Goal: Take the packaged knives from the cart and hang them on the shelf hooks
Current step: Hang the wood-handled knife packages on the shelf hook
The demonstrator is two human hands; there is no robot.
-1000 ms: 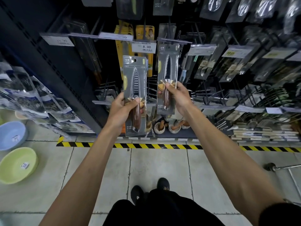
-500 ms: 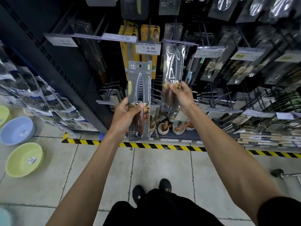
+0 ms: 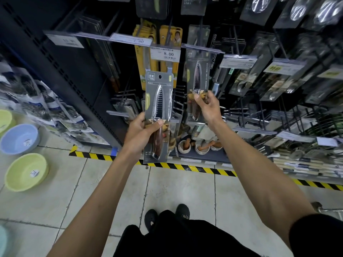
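Observation:
My left hand grips a grey packaged knife by its lower half, thumb across the wooden handle, card upright in front of the shelf. My right hand pinches a second, matching packaged knife near the handle. That card's top sits up at a shelf hook under a clear label strip; whether the hole is on the hook I cannot tell. Only a corner of the cart shows at the lower right.
Hooks full of packaged utensils crowd the shelf to the right, and yellow knife packs hang behind an 8.00 price tag. Small mortars stand on the bottom shelf. Plastic bowls lie on the floor at left. A yellow-black floor stripe edges the shelf.
My right hand has lifted its knife package higher and farther in, up to the hook. My left hand has stayed at about the same height with its package.

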